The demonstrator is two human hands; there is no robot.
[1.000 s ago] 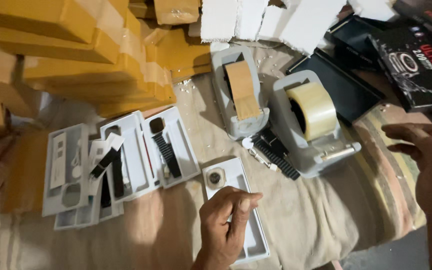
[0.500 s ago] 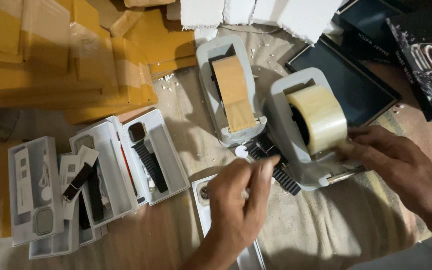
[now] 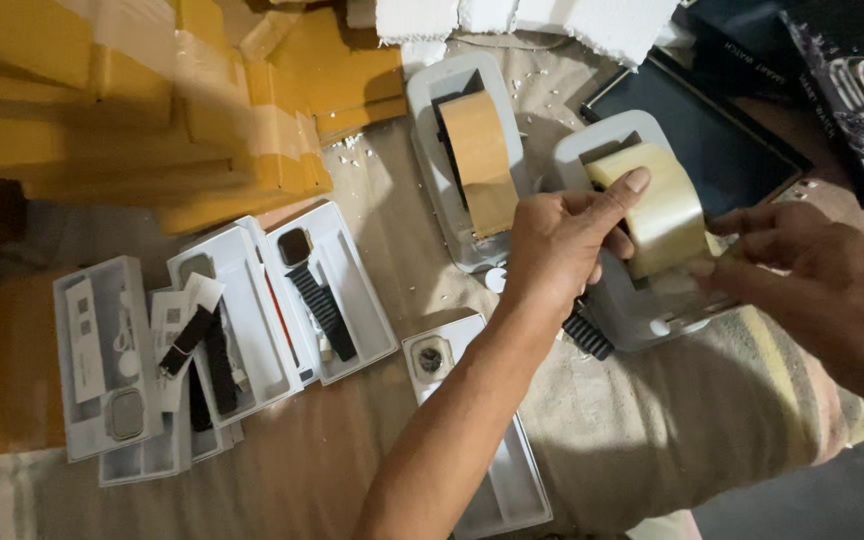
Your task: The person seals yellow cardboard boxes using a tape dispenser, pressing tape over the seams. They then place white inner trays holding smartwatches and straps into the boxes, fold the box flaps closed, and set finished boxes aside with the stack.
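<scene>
My left hand (image 3: 562,245) grips the side of a grey tape dispenser (image 3: 642,310), thumb resting on its roll of clear tape (image 3: 657,205). At the dispenser's front end, my right hand (image 3: 802,265) pinches the tape with its fingertips. A second grey dispenser (image 3: 442,100) with brown tape (image 3: 479,160) stands just to the left. A black ribbed strap (image 3: 587,335) lies under the dispenser by my left wrist. Below my left forearm sits a white tray (image 3: 512,480) holding a watch face (image 3: 432,357).
Several open white trays (image 3: 337,290) with watches and black straps (image 3: 322,310) lie at the left on a beige cloth. Yellow taped cartons (image 3: 152,100) are stacked at the back left. Black boxes (image 3: 852,70) and white foam pieces (image 3: 522,15) lie along the back right.
Both hands moved up from the near tray to the clear-tape dispenser. My left hand closed on its side and my right hand took hold of the tape end.
</scene>
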